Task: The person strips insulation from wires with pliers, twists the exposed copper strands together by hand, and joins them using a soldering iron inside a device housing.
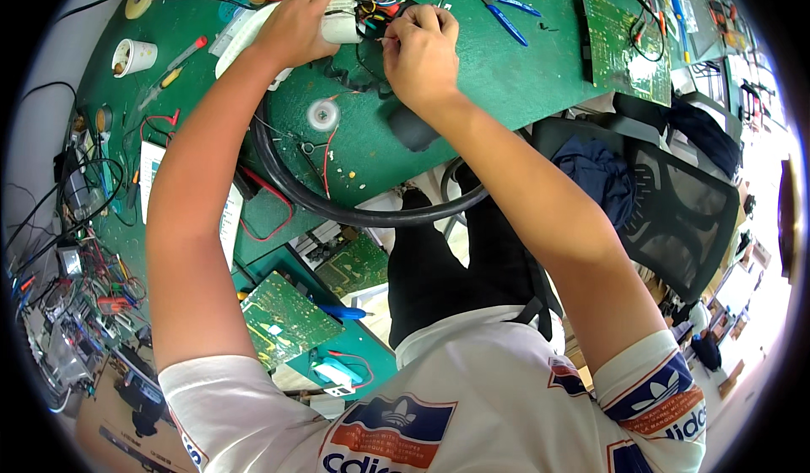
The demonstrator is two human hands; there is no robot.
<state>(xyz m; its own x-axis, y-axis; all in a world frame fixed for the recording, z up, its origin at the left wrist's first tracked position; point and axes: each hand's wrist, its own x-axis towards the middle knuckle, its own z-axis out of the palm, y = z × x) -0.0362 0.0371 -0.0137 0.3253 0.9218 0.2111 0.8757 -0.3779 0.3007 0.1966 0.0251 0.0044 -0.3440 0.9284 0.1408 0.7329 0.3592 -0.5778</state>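
Note:
At the far side of the green bench, my left hand (295, 27) is wrapped round a white plastic housing (342, 22). Thin coloured wires (384, 5) spill from the housing's right end. Just right of them, my right hand (422, 55) is closed in a pinch among the wires; its fingertips cover whatever they hold. A thick black cable (337, 209) loops from beside the housing along the bench's near edge, passing below my right forearm. A dark rounded piece (413, 127) lies under my right wrist.
Blue-handled cutters (510, 19) lie right of my right hand, with a circuit board (624, 55) beyond. A small white spool (323, 115) sits between my forearms. To the left stand a white cup (135, 57) and tangled leads. Another circuit board (291, 317) rests below; a mesh chair (675, 211) is at right.

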